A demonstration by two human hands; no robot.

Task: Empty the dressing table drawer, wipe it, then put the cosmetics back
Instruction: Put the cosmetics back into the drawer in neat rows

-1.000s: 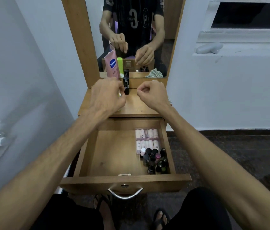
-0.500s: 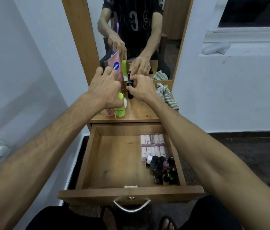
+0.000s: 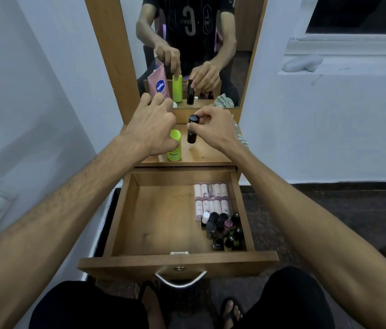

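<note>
Two bare hands reach forward over a small wooden dressing table [image 3: 211, 157] that stands against a white wall, below a tall mirror [image 3: 194, 51] in a wooden frame. The right hand [image 3: 213, 129] pinches the cap of a slim black tube [image 3: 192, 129] between thumb and fingertips; the tube stands upright on the tabletop. The left hand [image 3: 151, 129] is curled, palm down, over the left side of the tabletop, its thumb side touching a lime green bottle [image 3: 174, 146] that stands upright just left of the black tube. Whether the left hand grips anything cannot be told from here. Behind the left hand's fingers, a pink Vaseline tube [image 3: 160, 85] shows mostly as a reflection in the mirror. A striped cloth [image 3: 240, 136] lies on the tabletop, mostly hidden behind the right wrist.

Below the tabletop, the drawer [image 3: 163, 222] is pulled fully open towards the person. Its left and middle floor is bare wood. Along its right wall lie two rows of small pale pink tubes [image 3: 212, 200] in clear wrapping, and nearer the drawer front a cluster of small dark nail polish bottles [image 3: 225, 230] stands upright. A curved metal handle [image 3: 180, 280] hangs on the drawer front.
</note>
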